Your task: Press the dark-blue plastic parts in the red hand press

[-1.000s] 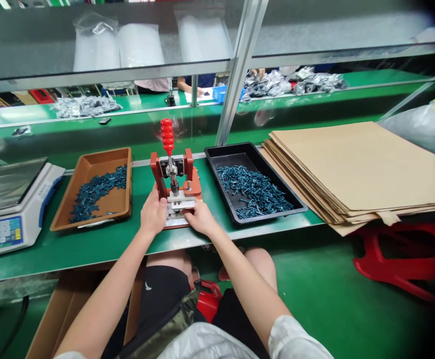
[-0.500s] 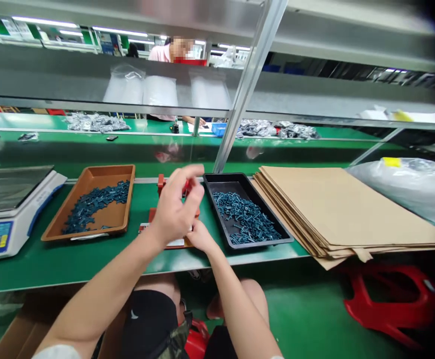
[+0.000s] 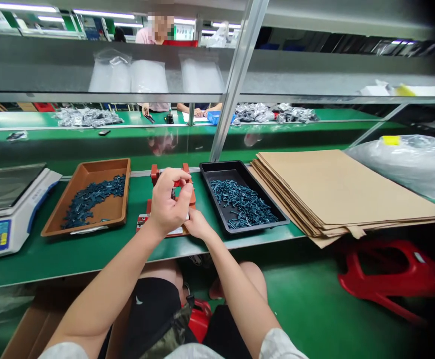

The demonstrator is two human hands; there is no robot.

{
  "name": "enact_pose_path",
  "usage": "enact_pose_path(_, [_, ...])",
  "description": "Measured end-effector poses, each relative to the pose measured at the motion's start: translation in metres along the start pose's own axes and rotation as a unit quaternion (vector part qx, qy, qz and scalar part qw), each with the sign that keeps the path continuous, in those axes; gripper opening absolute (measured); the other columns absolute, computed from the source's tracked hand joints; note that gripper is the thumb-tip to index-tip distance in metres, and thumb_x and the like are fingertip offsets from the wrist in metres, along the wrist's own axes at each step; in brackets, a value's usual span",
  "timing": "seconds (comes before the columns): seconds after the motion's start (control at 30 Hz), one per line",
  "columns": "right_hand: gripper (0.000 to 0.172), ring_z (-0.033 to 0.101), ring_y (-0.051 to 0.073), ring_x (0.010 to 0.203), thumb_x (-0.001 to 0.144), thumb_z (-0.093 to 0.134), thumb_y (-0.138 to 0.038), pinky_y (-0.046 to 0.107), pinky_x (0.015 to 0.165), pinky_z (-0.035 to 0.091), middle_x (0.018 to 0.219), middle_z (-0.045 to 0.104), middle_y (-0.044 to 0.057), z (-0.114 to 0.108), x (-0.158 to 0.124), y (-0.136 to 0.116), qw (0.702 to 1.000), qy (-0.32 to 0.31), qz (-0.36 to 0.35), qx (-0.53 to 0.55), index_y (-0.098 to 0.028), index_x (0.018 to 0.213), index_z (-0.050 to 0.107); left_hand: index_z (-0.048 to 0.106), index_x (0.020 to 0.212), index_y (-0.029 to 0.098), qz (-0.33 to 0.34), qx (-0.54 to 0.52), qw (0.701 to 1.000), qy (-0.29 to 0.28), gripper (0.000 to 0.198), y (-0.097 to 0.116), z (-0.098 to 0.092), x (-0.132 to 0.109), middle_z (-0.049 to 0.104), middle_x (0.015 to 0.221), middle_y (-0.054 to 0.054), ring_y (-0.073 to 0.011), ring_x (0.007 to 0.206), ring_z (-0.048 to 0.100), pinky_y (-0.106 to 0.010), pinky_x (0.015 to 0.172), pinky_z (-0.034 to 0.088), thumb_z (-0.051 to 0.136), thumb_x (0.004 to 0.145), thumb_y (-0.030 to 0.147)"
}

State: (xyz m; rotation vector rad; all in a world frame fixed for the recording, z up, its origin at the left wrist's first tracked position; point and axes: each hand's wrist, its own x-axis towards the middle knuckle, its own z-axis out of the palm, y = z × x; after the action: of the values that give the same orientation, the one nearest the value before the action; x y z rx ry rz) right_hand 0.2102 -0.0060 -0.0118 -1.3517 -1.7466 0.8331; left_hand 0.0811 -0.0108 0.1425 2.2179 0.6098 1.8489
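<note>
My left hand [image 3: 170,202] is raised in front of a red bench fixture [image 3: 155,173], its fingers curled and the thumb tip close to the index finger. A bit of red shows inside the curl, but what the other fingers grip is hidden. Lower down, my right hand [image 3: 199,224] has its fingers pressed together at the fixture's right front edge; anything small in them cannot be seen. To the left, a brown tray [image 3: 86,172] holds small dark blue flat parts [image 3: 93,197]. On the right, a black tray [image 3: 224,172] holds many dark blue pin-like pieces [image 3: 243,204].
A scale [image 3: 0,229] stands at the far left. Stacked brown cardboard sheets [image 3: 344,189] lie right of the black tray, with a plastic bag [image 3: 404,164] behind. A metal post [image 3: 235,85] rises behind the trays. A red stool [image 3: 392,279] is at the lower right. Co-workers sit across the bench.
The view has shifted slightly, so the bench sits a little higher. Both hands stay at the fixture in nearly the same pose. Across the bench, a co-worker's hand now shows by a dark item.
</note>
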Motion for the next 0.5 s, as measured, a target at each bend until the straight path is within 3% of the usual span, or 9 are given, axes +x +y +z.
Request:
enact_pose_path(0.1, [0.040, 0.068, 0.026, 0.111, 0.085, 0.059, -0.010, 0.032, 0.095, 0.052, 0.119, 0.074, 0.007, 0.000, 0.000, -0.002, 1.000, 0.006, 0.023, -0.009, -0.019, 0.123, 0.068, 0.053, 0.111, 0.023, 0.006, 0.011, 0.999, 0.050, 0.018, 0.002, 0.006, -0.014, 0.056, 0.102, -0.006, -0.0198, 0.095, 0.055, -0.038, 0.085, 0.050, 0.054, 0.095, 0.030])
enact_pose_path(0.2, [0.039, 0.069, 0.024, 0.109, 0.085, 0.058, -0.009, 0.030, 0.094, 0.052, 0.117, 0.075, 0.005, 0.001, 0.001, -0.002, 1.000, 0.011, 0.021, -0.001, -0.021, 0.120, 0.070, 0.052, 0.113, 0.023, 0.037, 0.023, 0.998, 0.054, 0.016, -0.008, 0.006, -0.014, 0.057, 0.101, -0.006, -0.0193, 0.095, 0.057, -0.038, 0.085, 0.050, 0.047, 0.099, 0.028])
enact_pose_path(0.27, [0.036, 0.069, 0.023, 0.107, 0.085, 0.056, -0.009, 0.030, 0.093, 0.051, 0.113, 0.076, 0.005, 0.002, 0.001, 0.000, 1.000, 0.016, 0.016, -0.003, -0.021, 0.116, 0.070, 0.052, 0.114, 0.024, 0.022, 0.026, 0.999, 0.038, 0.017, -0.020, 0.005, 0.003, 0.059, 0.096, -0.005, -0.0166, 0.087, 0.059, -0.034, 0.081, 0.050, 0.041, 0.103, 0.030])
enact_pose_path(0.4, [0.024, 0.070, 0.025, 0.100, 0.088, 0.053, -0.014, 0.033, 0.090, 0.052, 0.102, 0.076, 0.007, 0.006, -0.001, 0.004, 0.999, 0.032, 0.025, -0.016, -0.019, 0.103, 0.071, 0.052, 0.119, 0.024, -0.091, -0.009, 0.996, -0.020, 0.031, -0.046, 0.009, 0.057, 0.061, 0.090, -0.003, -0.0118, 0.072, 0.060, -0.029, 0.074, 0.052, 0.032, 0.105, 0.043])
enact_pose_path(0.5, [0.027, 0.065, 0.025, 0.112, 0.090, 0.050, -0.014, 0.037, 0.101, 0.048, 0.115, 0.072, 0.009, 0.009, -0.005, 0.004, 0.998, 0.059, -0.038, -0.004, -0.019, 0.108, 0.070, 0.051, 0.129, 0.026, -0.117, -0.014, 0.992, -0.041, 0.039, -0.052, 0.005, 0.067, 0.066, 0.103, -0.005, -0.0131, 0.085, 0.065, -0.030, 0.084, 0.053, 0.029, 0.105, 0.048])
